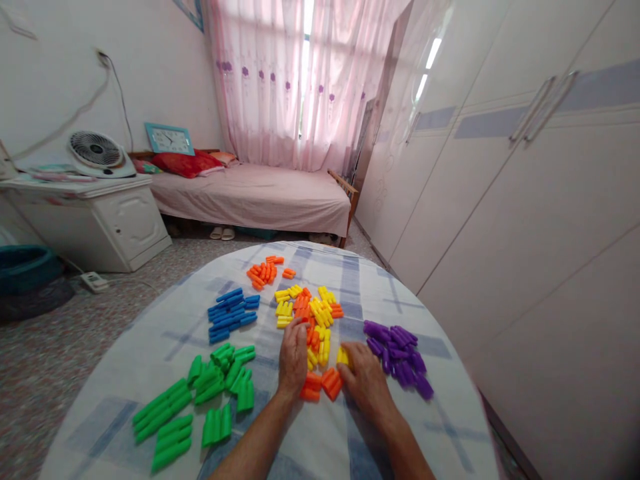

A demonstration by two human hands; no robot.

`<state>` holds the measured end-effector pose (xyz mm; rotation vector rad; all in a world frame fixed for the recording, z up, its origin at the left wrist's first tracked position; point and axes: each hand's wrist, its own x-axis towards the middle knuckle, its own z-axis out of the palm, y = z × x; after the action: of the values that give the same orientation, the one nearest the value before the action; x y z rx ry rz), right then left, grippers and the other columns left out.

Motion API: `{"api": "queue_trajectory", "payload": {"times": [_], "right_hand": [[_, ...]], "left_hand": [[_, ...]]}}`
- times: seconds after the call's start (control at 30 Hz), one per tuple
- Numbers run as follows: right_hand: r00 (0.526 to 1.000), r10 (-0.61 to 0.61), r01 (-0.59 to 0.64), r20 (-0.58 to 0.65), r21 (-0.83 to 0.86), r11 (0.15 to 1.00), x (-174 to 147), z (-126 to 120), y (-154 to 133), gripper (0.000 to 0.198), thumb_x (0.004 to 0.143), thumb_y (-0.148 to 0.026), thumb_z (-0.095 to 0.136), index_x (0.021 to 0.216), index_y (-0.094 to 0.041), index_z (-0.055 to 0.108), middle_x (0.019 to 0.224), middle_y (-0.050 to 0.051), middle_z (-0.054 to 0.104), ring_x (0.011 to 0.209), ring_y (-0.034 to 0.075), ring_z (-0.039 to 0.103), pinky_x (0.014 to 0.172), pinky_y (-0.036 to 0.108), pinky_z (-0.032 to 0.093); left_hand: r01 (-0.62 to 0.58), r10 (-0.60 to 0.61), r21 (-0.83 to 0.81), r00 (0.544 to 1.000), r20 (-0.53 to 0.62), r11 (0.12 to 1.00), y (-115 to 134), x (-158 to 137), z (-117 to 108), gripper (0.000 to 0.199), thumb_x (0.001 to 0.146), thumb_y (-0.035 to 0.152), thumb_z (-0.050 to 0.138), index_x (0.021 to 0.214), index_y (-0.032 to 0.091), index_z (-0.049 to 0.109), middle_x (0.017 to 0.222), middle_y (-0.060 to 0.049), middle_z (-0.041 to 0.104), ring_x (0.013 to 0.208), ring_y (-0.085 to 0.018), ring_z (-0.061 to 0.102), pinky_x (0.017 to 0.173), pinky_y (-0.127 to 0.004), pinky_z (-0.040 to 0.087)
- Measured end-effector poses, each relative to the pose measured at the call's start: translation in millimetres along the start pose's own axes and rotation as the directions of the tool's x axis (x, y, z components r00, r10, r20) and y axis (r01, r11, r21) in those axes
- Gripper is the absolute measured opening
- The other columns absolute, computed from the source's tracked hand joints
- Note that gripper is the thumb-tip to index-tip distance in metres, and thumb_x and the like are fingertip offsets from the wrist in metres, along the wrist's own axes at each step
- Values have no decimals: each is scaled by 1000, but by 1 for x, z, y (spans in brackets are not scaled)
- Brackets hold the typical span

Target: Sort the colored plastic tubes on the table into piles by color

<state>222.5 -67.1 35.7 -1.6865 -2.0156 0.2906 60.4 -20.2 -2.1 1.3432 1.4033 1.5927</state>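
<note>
My left hand rests at the left side of a mixed pile of ridged plastic pieces, fingers stretched forward and lightly cupped. An orange piece shows at its fingertips; I see no firm grip. To the right, my right hand has its fingers closed around a yellow ridged piece. Between and ahead of the hands lie more yellow pieces mixed with orange ones. Two orange pieces sit near the wrists. The palm sides of both hands are hidden.
On the round table's checked cloth lie green pieces and blue pieces at left, purple pieces at right and orange pieces at the far side. Beyond stand a bed, a cabinet and a wardrobe.
</note>
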Motion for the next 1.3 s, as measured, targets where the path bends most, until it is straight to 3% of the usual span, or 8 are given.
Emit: {"api": "queue_trajectory", "payload": {"times": [0.13,0.47,0.93,1.2,1.3], "right_hand": [[999,5,-5,-35,18,1000,-7,-5,4,34,82,-20,50,114,-18,60,112,8,63,107,21,54,93,34,40],[992,-31,33,-122,15,999,-23,13,20,35,82,-22,53,116,-20,58,115,8,61,110,23,53,95,37,41],[987,-56,57,-150,3,998,-26,-2,18,34,83,-22,52,117,-19,59,119,8,60,116,23,51,101,40,40],[988,-135,122,-74,-151,981,-79,-17,53,39,82,-27,55,121,-26,58,123,6,60,120,25,50,101,42,41],[978,-121,84,-171,-211,974,-91,-23,71,49,81,-39,57,129,-29,51,136,7,50,128,29,43,103,46,37]], "left_hand": [[4,-4,4,1000,6,1000,0,0,-1,41,92,44,34,97,18,65,115,-9,59,114,-22,53,105,-40,37],[-21,22,9,1000,-6,1000,-1,0,-1,38,91,43,38,94,19,67,115,-8,61,114,-22,53,105,-41,38],[-20,20,17,1000,12,1000,-3,1,-2,39,91,44,37,94,19,67,116,-9,60,114,-22,53,106,-42,37],[-2,2,12,1000,5,1000,-3,0,-3,39,91,45,37,94,19,67,117,-8,60,116,-22,52,106,-40,37],[-8,8,10,1000,0,1000,-4,1,-3,40,91,46,37,95,19,67,116,-8,60,116,-22,52,107,-40,37]]}}
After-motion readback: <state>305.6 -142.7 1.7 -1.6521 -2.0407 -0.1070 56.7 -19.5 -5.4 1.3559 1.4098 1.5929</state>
